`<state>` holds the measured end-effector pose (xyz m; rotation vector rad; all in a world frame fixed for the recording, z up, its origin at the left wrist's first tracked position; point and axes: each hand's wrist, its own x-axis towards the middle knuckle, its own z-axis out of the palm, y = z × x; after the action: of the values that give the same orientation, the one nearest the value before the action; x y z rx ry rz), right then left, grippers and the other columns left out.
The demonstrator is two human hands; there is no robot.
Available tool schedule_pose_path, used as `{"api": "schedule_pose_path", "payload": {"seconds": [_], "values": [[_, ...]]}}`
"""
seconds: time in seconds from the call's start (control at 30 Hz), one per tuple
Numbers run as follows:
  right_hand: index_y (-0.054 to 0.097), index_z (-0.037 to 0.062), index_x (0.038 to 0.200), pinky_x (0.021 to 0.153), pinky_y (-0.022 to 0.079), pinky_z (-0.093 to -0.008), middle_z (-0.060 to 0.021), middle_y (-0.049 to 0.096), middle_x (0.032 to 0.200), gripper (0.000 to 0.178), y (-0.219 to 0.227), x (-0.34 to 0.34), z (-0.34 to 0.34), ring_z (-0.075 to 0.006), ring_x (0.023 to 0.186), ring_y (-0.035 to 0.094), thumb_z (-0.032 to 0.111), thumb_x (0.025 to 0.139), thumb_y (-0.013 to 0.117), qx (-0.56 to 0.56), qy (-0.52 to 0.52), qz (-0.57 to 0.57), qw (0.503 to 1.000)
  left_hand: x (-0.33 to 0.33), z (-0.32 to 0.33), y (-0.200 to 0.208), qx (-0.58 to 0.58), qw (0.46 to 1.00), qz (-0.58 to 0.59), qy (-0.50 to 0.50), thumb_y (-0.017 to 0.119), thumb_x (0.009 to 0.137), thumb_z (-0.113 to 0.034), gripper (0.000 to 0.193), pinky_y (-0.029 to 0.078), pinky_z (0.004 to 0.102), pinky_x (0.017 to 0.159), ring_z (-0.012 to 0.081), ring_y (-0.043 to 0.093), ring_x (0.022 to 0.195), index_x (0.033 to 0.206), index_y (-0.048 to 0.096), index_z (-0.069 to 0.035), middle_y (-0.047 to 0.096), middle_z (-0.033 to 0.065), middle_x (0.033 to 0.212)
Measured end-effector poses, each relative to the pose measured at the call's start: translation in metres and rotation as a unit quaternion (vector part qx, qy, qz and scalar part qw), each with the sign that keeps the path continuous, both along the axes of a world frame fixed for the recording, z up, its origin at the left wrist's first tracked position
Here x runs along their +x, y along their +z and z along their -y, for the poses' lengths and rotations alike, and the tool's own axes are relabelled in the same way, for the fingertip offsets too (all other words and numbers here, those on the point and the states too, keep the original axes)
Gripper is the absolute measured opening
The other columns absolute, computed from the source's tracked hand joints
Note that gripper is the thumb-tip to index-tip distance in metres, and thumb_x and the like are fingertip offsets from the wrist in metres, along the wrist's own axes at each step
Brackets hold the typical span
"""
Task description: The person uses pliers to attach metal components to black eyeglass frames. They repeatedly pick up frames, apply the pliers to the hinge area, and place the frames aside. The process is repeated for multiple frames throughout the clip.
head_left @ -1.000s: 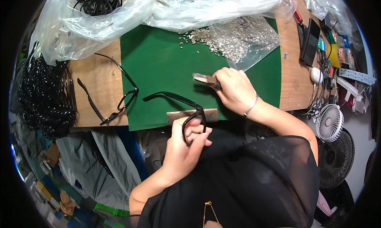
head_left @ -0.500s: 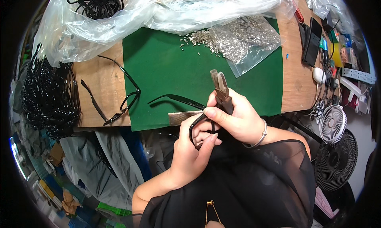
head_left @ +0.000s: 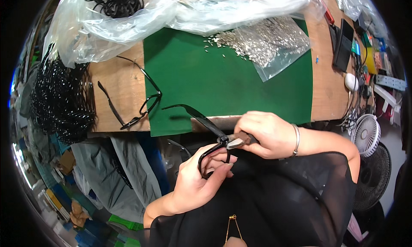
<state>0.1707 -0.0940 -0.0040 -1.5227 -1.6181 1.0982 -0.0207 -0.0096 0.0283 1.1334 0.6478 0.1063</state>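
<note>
My left hand (head_left: 198,178) grips a black eyeglass frame (head_left: 201,161) by its rim, close to my body at the table's front edge. One temple arm stretches away over the green mat (head_left: 193,75). In my right hand (head_left: 268,135) is a pair of pliers (head_left: 238,140), its fingers wrapped round the tool. The jaws meet the frame's corner where the temple joins the rim; whether they clamp it I cannot tell. Another black eyeglass frame (head_left: 150,102) lies to the left, across the edge of the mat.
Small silvery pieces spill from a clear bag (head_left: 279,62) at the mat's far right. Clear plastic sheeting (head_left: 189,15) covers the back. At left hangs a bundle of glossy black strands (head_left: 62,101). A phone-like black device (head_left: 343,45), cables and a white fan (head_left: 365,135) are on the right.
My right hand has turned the pliers from pointing up and away to pointing left, bringing the jaws to the frame's corner. My left hand still holds the frame, slightly lower.
</note>
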Motion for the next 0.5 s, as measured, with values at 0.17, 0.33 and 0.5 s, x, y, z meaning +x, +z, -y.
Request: {"api": "schedule_pose_path", "payload": {"seconds": [0.17, 0.33, 0.5], "values": [[0.049, 0.0063, 0.079, 0.067, 0.043, -0.0354, -0.0096, 0.053, 0.076, 0.019, -0.002, 0.006, -0.008, -0.0268, 0.074, 0.054, 0.015, 0.069, 0.063, 0.069, 0.051, 0.032, 0.996, 0.000, 0.006, -0.001, 0.143, 0.988, -0.032, -0.039, 0.055, 0.077, 0.008, 0.031, 0.050, 0.0239, 0.062, 0.0156, 0.061, 0.070, 0.108, 0.048, 0.006, 0.060, 0.0130, 0.089], [0.049, 0.0066, 0.074, 0.063, 0.044, -0.0346, -0.0077, 0.053, 0.070, 0.025, -0.020, 0.007, -0.007, -0.0249, 0.068, 0.055, 0.018, 0.063, 0.068, 0.135, 0.048, 0.086, 0.986, 0.006, -0.006, -0.006, 0.356, 0.924, -0.023, -0.137, 0.054, 0.075, 0.009, 0.024, 0.047, 0.0229, 0.058, 0.0143, 0.060, 0.063, 0.098, 0.054, 0.005, 0.061, 0.0106, 0.084], [0.046, 0.0066, 0.069, 0.058, 0.041, -0.0334, -0.0065, 0.047, 0.063, 0.024, -0.027, -0.001, -0.005, -0.0241, 0.060, 0.049, 0.014, 0.064, 0.068, 0.145, -0.020, 0.112, 0.983, 0.007, -0.011, -0.012, 0.338, 0.929, -0.025, -0.147, 0.060, 0.072, 0.005, 0.028, 0.047, 0.0297, 0.057, 0.0276, 0.059, 0.066, 0.098, 0.053, 0.003, 0.058, 0.0146, 0.081]]}}
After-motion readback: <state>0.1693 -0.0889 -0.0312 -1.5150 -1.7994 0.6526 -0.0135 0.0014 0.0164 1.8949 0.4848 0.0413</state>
